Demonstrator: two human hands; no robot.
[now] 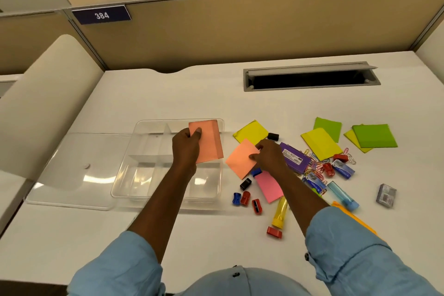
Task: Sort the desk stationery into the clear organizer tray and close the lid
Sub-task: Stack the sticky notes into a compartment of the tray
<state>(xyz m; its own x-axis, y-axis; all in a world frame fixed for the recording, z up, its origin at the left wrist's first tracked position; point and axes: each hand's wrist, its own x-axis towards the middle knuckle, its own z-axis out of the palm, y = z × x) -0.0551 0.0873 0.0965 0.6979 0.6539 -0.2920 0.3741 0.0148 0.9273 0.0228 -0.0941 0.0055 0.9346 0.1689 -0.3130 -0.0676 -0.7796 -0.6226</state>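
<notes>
tray [126,172]: clear, split inside.
left hand [186,149]: holds your orange pad [211,142].
right hand [269,156]: pinches second pad [240,161], three o'clock of tray.

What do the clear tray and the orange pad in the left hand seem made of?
Tray: likely glossy clear plastic; the desk shows through, light glints on it. Orange pad in the left hand: probably matte paper; flat colour, no shine.
</notes>
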